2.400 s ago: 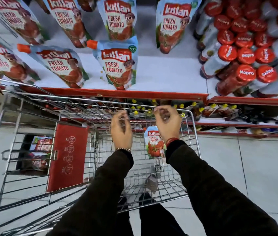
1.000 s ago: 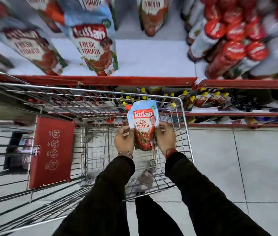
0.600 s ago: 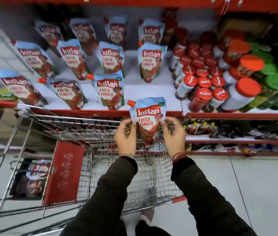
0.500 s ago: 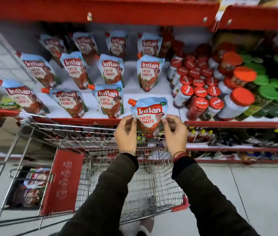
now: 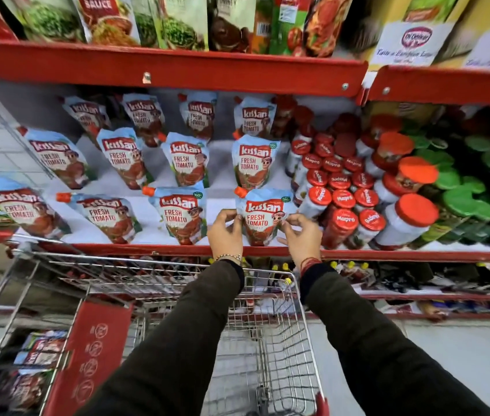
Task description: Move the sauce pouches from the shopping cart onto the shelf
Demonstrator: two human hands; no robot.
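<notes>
- The pouch [image 5: 263, 219] now stands upright on the shelf [image 5: 267, 250], at the right end of the front row; a second ago it was held above the cart, and half a second ago it hung at the shelf's front lip.
- It sits just beside the neighbouring pouch [image 5: 179, 214] on its left and close to the red-capped bottles [image 5: 339, 219] on its right.
- The left hand [image 5: 225, 232] pinches the pouch's left edge with curled fingers; the right hand [image 5: 299, 234] has its fingertips at the right edge, more loosely spread. Whether the right fingers truly grip or only steady it, I cannot tell.
- Both hands seem to be settling the pouch so that it stands alone; letting go looks like the step in hand.
- Being soft and bottom-heavy, it may lean or tip forward off the edge if released carelessly.
- The cart [image 5: 153, 265] has dropped lower in view since then, as the head rose toward the shelf; the part of its basket seen between the arms shows bare wire.
- Some packets [image 5: 38, 352] lie in the compartment left of the red panel [image 5: 87, 355]; whether they are sauce pouches is too blurred to tell.
</notes>
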